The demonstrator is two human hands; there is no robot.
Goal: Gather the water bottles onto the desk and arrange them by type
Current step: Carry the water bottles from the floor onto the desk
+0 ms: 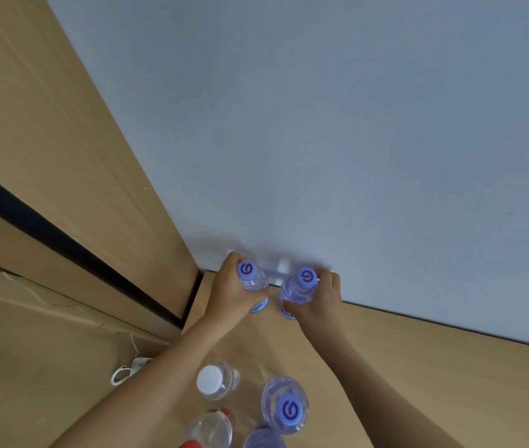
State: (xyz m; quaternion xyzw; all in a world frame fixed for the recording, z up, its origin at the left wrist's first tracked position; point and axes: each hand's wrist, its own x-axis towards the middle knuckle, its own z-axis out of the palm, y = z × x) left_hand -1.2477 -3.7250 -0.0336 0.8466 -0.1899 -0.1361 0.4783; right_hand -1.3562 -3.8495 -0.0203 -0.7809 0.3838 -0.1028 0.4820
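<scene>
My left hand (230,294) grips a clear bottle with a blue swirl cap (246,270) at the desk's far corner by the wall. Right beside it, my right hand (316,297) grips a second blue-capped bottle (305,277). Both stand upright, close together. Nearer to me on the wooden desk (386,367) stand a white-capped bottle (212,379), a third blue swirl-capped bottle (287,409), a clear bottle with a red label (213,426), a red cap (192,444) at the bottom edge, and part of another bluish bottle (263,438).
A pale grey wall (353,140) rises behind the desk. On the left is a wooden panel (46,124) with a black strip (62,244). A white cable and plug (127,370) lie on the lower wooden surface at left.
</scene>
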